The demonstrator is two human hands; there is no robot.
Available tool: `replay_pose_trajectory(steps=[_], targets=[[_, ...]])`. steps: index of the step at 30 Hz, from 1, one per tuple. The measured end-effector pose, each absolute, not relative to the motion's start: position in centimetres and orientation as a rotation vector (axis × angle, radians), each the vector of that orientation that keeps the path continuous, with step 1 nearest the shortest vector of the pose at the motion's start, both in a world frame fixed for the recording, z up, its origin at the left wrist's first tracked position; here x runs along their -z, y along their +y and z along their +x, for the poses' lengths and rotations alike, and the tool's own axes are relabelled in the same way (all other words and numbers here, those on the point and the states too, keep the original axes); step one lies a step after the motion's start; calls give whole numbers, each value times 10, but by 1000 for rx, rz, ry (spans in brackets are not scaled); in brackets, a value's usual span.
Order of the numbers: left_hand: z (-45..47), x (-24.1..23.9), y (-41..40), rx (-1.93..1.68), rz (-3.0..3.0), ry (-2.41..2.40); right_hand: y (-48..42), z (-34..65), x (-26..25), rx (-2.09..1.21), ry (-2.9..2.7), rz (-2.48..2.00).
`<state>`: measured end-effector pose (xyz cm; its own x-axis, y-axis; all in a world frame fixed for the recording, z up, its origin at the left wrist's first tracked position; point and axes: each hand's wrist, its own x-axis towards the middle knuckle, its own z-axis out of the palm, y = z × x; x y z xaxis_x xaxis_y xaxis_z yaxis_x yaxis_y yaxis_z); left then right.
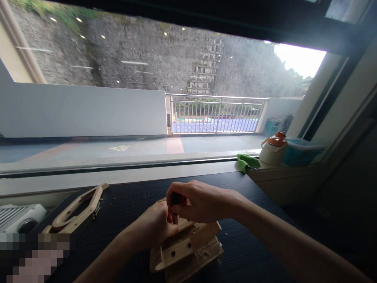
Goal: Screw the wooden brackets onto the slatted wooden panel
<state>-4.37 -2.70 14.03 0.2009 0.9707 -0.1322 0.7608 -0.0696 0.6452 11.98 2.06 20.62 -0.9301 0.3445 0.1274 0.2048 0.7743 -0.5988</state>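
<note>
Near the front of the dark table, my right hand [196, 200] is wrapped from above around the black handle [177, 198] of what looks like a screwdriver; its shaft is hidden. My left hand [156, 222] is closed against the back left of a wooden frame [181, 249], with its fingertips close under the right hand. Something red [171, 216] shows between the two hands. The frame has angled slats, and two dark holes are in the front one. It rests on a wooden board [203, 259] strewn with shavings.
A second wooden frame [79, 210] lies on the left of the table [129, 196], with several screws [96, 210] beside it. A white appliance [22, 218] stands at the left edge. By the window are a green cloth [247, 162], a cream bottle [272, 152] and a teal box [303, 151].
</note>
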Motion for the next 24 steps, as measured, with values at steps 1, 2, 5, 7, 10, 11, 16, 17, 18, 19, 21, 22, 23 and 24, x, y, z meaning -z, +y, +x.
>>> replay_pose_trajectory(steps=[1, 2, 5, 7, 10, 11, 16, 17, 18, 19, 21, 22, 23, 24], targets=[[-44, -140, -27, -451, 1872, 1615, 20, 120, -206, -892, -2741, -432], [-44, -140, -28, -452, 1864, 1622, 20, 120, -207, -902, -2740, -437], [-45, -137, -27, -453, 1848, 1631, 20, 120, -206, -947, -2723, -458], [-46, -135, -27, -450, 1853, 1612, 20, 120, -206, -975, -2713, -459], [-48, -131, -26, -443, 1868, 1577, 21, 119, -206, -961, -2724, -454], [-49, -130, -26, -441, 1871, 1573, 21, 119, -207, -949, -2731, -453], [-49, -133, -28, -457, 1899, 1571, 19, 116, -210, -930, -2786, -451], [-49, -135, -28, -459, 1908, 1562, 18, 115, -211, -918, -2800, -453], [-48, -137, -28, -459, 1916, 1550, 18, 114, -212, -903, -2811, -456], [-48, -139, -28, -459, 1921, 1542, 17, 114, -212, -887, -2818, -462], [-48, -140, -28, -467, 1931, 1542, 17, 113, -213, -865, -2818, -487], [-48, -140, -28, -474, 1933, 1546, 17, 113, -213, -861, -2812, -501], [-48, -139, -28, -481, 1933, 1550, 17, 112, -213, -860, -2806, -512], [-48, -138, -28, -488, 1932, 1553, 17, 112, -213, -858, -2802, -517]])
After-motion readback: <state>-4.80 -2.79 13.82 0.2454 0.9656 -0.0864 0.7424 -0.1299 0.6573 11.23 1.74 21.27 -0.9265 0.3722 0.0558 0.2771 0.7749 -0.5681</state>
